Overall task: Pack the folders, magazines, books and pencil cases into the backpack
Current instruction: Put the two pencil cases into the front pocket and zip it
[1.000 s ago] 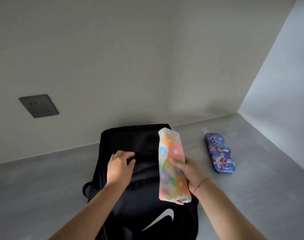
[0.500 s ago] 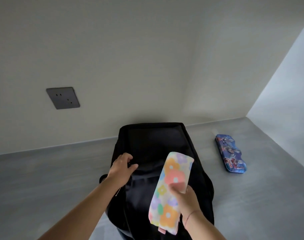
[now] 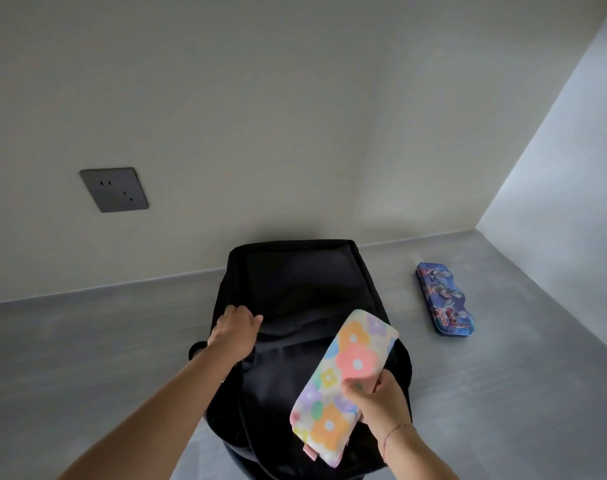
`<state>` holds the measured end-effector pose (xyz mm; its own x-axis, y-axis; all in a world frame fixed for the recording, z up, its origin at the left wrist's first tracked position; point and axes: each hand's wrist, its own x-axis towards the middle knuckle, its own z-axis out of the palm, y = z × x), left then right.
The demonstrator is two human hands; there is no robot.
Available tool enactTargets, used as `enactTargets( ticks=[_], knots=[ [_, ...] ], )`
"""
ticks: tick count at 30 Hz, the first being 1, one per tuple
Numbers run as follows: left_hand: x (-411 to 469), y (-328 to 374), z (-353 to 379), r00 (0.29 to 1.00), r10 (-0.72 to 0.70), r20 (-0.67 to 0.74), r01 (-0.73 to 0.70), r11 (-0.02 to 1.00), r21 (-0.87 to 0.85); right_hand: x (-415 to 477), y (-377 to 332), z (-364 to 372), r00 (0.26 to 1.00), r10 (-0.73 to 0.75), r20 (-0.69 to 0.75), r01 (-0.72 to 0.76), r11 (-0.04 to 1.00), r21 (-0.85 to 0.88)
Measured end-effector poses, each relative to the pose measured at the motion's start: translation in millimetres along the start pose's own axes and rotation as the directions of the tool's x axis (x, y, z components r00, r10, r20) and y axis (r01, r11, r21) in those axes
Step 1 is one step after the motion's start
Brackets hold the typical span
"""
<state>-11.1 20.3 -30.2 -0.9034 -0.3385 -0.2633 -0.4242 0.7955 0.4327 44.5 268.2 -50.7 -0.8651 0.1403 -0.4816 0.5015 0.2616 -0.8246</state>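
Observation:
A black backpack [image 3: 295, 282] lies on the grey surface with its top opening facing me. My left hand [image 3: 234, 332] grips the edge of that opening on the left side. My right hand [image 3: 378, 398] holds a soft flowered pencil case [image 3: 343, 379] by its middle, tilted, just above the front of the backpack. A blue printed pencil tin [image 3: 445, 301] lies flat on the surface to the right of the backpack, untouched. The inside of the backpack is dark and its contents cannot be seen.
The grey surface [image 3: 87, 358] runs into a corner of white walls behind and to the right. A dark socket plate [image 3: 114, 189] is set in the back wall at the left.
My right hand has tilted the flowered pencil case and drawn it lower and nearer to me over the backpack. My left hand has shifted to the opening's edge. The camera view has tilted up.

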Motion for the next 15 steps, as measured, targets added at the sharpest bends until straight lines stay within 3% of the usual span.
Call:
enactTargets(
  ticks=[5, 8, 10, 12, 15],
  knots=[
    [-2.3, 2.1, 1.7, 1.0, -0.021, 0.001, 0.021, 0.999, -0.03, 0.2, 4.0, -4.6, 0.998, 0.051, 0.033, -0.051, 0.998, 0.026],
    [-2.9, 1.9, 1.5, 1.0, -0.015, 0.025, 0.015, 1.0, 0.006, 0.4, 7.6, -9.8, 1.0, -0.006, -0.016, 0.005, 0.999, -0.034],
    [-2.2, 0.8, -1.3, 0.999, -0.026, 0.036, 0.025, 1.0, 0.019, 0.0, 4.3, -14.2, 0.979, -0.131, -0.157, 0.096, 0.973, -0.211],
    [-2.6, -0.5, -2.7, 0.998, -0.038, 0.042, 0.037, 0.999, 0.032, -0.9, -6.2, -16.0, 0.904, -0.339, -0.262, 0.216, 0.888, -0.407],
    [-3.7, 0.1, -3.0, 0.998, -0.042, 0.05, 0.042, 0.999, 0.009, -1.6, -32.7, -2.5, 0.811, -0.559, -0.173, 0.434, 0.774, -0.461]
  ],
)
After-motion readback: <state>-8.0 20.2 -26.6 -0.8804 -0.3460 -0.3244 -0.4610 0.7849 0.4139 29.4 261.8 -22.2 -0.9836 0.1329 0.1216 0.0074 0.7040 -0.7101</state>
